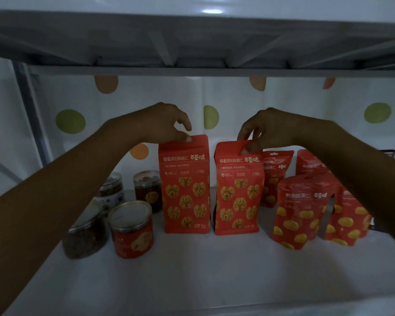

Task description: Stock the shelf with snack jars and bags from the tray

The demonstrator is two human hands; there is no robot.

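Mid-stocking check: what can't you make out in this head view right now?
- Tray: outside the head view; remaining stock unknown.
- Rear chestnut bags: partly hidden by front bags and the right forearm; count uncertain.
- Dark object at right edge: covered by that forearm.
- Rear jar label: dim, blurred.
- Small print on left walnut bag and right walnut bag: too small.

From here I count two tall red paper bags printed with walnuts [184, 185], four smaller red stand-up pouches printed with yellow kernels [299, 210] as far as I can see, and four round clear plastic jars [131, 229].
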